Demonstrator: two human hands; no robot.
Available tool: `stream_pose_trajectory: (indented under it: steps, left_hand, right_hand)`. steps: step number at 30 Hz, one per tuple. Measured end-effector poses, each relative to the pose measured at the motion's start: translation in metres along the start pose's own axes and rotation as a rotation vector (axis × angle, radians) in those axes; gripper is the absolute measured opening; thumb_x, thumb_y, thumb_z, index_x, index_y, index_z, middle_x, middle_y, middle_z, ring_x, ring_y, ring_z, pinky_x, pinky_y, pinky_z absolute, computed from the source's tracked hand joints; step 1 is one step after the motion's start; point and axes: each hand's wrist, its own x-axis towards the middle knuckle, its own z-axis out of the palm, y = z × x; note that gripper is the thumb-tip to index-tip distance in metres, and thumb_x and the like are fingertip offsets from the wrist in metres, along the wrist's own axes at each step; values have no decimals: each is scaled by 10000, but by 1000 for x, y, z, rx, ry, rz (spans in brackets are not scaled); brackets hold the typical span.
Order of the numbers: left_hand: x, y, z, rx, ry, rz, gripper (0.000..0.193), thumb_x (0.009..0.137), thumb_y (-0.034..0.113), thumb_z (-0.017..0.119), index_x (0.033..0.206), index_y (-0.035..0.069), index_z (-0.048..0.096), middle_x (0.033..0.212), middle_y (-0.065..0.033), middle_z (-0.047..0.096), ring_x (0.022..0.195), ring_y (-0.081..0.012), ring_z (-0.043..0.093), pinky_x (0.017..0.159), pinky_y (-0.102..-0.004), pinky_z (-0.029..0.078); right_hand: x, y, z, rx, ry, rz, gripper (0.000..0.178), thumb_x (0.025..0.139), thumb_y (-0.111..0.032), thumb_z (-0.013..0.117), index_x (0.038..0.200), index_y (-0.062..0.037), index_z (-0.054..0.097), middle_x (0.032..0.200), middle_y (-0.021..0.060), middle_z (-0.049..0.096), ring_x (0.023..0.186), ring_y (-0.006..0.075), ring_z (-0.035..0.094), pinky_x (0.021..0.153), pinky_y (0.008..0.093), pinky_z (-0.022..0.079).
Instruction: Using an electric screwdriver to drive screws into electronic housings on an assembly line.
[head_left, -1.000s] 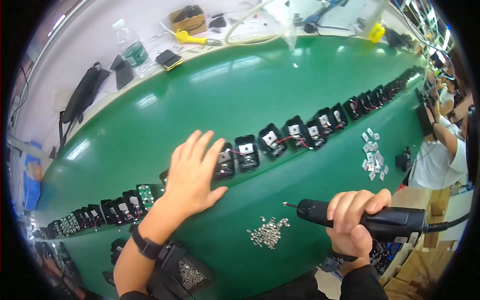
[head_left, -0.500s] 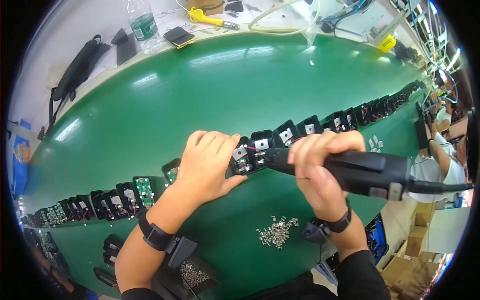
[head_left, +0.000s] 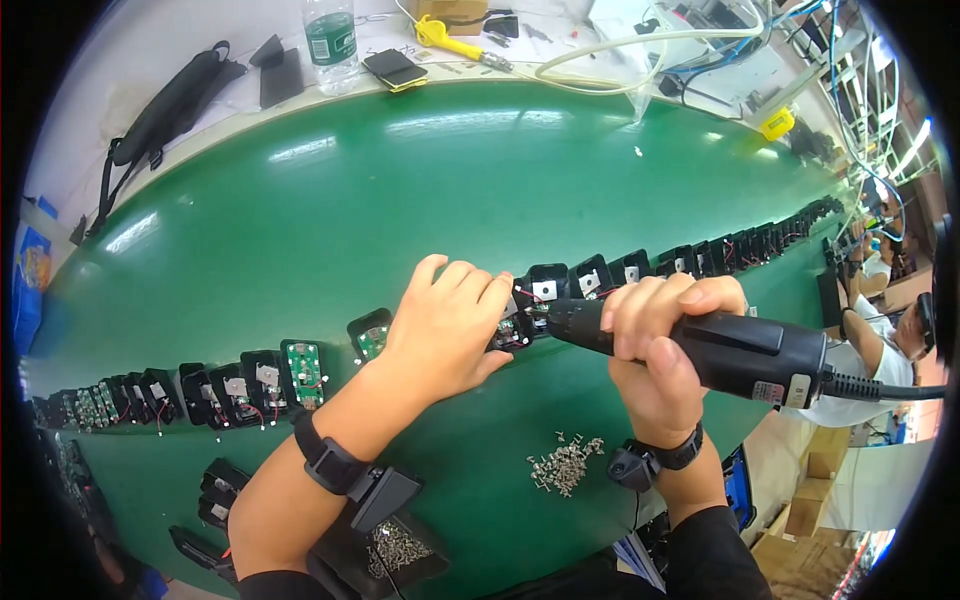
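Note:
My left hand [head_left: 445, 325] grips a small open black housing [head_left: 514, 336], fingers over its far edge and thumb at its near side; the hand covers much of it. Inside are a metal plate, thin wires and part of a circuit board. My right hand [head_left: 660, 350] is wrapped round a black corded electric screwdriver [head_left: 740, 355], lying nearly level. Its tip points left at the housings, over the right side of the held one; whether it touches a screw cannot be made out. Another black housing [head_left: 547, 285] with a light metal plate stands just right of the held one.
Housings line the green table [head_left: 400, 180] to left and right, including one with a green board [head_left: 303, 372]. Loose screws [head_left: 566, 465] lie in front; a dark tray [head_left: 400, 550] holds more. A bottle [head_left: 331, 45] stands at the back. Another person [head_left: 895, 345] sits far right.
The whole view has shifted slightly right. My left hand and its housing have come a little closer to the screwdriver tip. Both hands keep their grips.

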Motion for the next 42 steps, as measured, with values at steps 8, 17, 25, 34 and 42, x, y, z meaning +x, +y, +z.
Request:
stream_pose_trajectory:
  steps: [8, 17, 25, 34, 42]
  left_hand:
    - [-2, -2, -1, -37, -14, -48, 685, 530, 269, 851, 1104, 26, 568, 975, -102, 606, 977, -259, 581, 939, -426, 399]
    - [-2, -3, 3, -98, -16, -72, 646, 528, 251, 842, 1073, 21, 579, 965, -107, 624, 949, -265, 594, 924, -416, 404]
    - [2, 0, -5, -111, 23, -93, 455, 532, 269, 767, 926, 91, 621, 817, -91, 644, 808, -273, 611, 875, -459, 393]
    - [8, 12, -1, -72, 93, -75, 327, 523, 302, 758, 724, 106, 588, 673, -70, 578, 708, -272, 571, 842, -443, 396]
    - [-11, 3, -9, 97, 69, -43, 669, 518, 420, 794, 1039, 55, 586, 1072, -141, 586, 1060, -325, 527, 995, -478, 324]
  right_hand:
    - [-5, 18, 15, 10, 13, 42, 320, 842, -15, 583, 1084, -90, 387, 718, 34, 521, 652, 145, 523, 730, 361, 486]
    - [-3, 28, 15, -14, 6, 26, 308, 841, -12, 582, 1066, -80, 383, 702, 33, 520, 645, 144, 524, 719, 354, 488]
    - [-9, 50, 10, -87, -34, 114, 237, 732, -40, 687, 910, -59, 532, 800, 60, 575, 724, 138, 572, 639, 280, 471]
    - [-5, 42, 19, -174, -100, 67, 188, 741, 11, 647, 854, -61, 515, 723, 14, 533, 642, 118, 511, 594, 259, 393]
    - [-33, -4, 11, -73, 207, 1, 298, 778, 73, 615, 1041, -23, 510, 812, 24, 534, 688, 62, 533, 575, 216, 418]
